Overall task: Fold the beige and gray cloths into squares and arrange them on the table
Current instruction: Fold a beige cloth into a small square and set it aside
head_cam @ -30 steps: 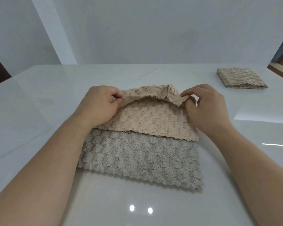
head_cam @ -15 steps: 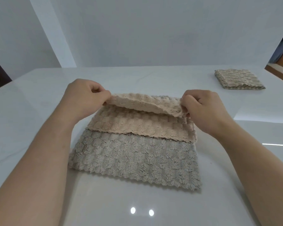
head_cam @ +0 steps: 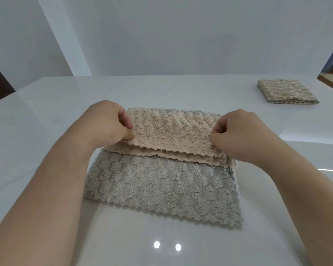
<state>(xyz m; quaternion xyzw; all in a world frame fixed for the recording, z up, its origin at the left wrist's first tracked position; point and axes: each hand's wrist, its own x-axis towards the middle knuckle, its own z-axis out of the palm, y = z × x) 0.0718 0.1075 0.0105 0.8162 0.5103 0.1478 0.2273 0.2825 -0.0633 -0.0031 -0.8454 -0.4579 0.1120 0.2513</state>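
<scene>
A fluffy beige cloth (head_cam: 171,131) lies across the far half of a gray cloth (head_cam: 161,187) in the middle of the white table (head_cam: 46,116). The beige cloth is doubled over, with its upper layer's near edge held a little above the lower layer. My left hand (head_cam: 108,123) pinches the left end of that upper layer. My right hand (head_cam: 240,135) pinches its right end. The gray cloth lies flat, its near half uncovered.
A folded square of beige and gray cloth (head_cam: 286,91) sits at the far right of the table. A wall rises behind the table's far edge. Two light reflections (head_cam: 167,245) shine on the glossy surface near me.
Both hands have drawn the beige cloth's far edge up and toward me, laying the upper layer over the lower one. The gray cloth stayed in place.
</scene>
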